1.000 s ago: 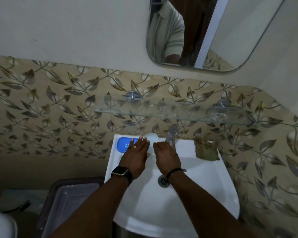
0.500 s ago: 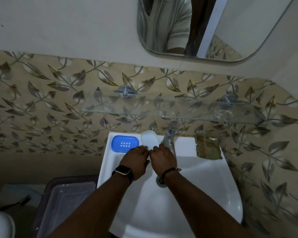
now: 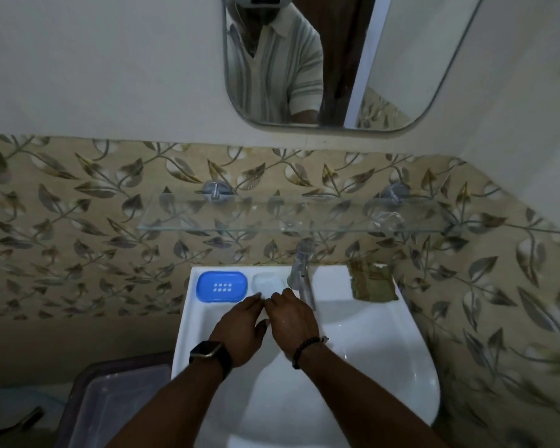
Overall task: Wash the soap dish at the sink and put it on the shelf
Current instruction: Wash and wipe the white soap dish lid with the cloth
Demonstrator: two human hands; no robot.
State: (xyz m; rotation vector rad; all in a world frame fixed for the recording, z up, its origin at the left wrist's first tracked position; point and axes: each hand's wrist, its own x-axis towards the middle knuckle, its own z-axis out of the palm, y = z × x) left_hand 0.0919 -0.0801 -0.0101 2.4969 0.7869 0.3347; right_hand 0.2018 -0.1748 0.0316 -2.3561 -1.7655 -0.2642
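Note:
The blue soap dish (image 3: 221,286), oval with small drain holes, lies on the back left ledge of the white sink (image 3: 369,350). A pale soap bar (image 3: 265,282) lies just right of it. My left hand (image 3: 240,331) and my right hand (image 3: 291,321) hover palm down, side by side over the basin, fingertips near the ledge below the soap. Neither hand holds anything. The chrome tap (image 3: 299,270) stands just beyond my right hand. The glass shelf (image 3: 272,215) hangs on the wall above the sink, with nothing large on it.
A brownish sponge or cloth (image 3: 372,282) lies on the right ledge. A mirror (image 3: 337,59) hangs above the shelf. A translucent plastic bin (image 3: 110,405) stands on the floor to the left of the sink. Leaf-patterned tiles cover the wall.
Both hands have drawn back from the ledge, where my left fingers lay by the dish and soap, toward the basin. The view has tilted upward.

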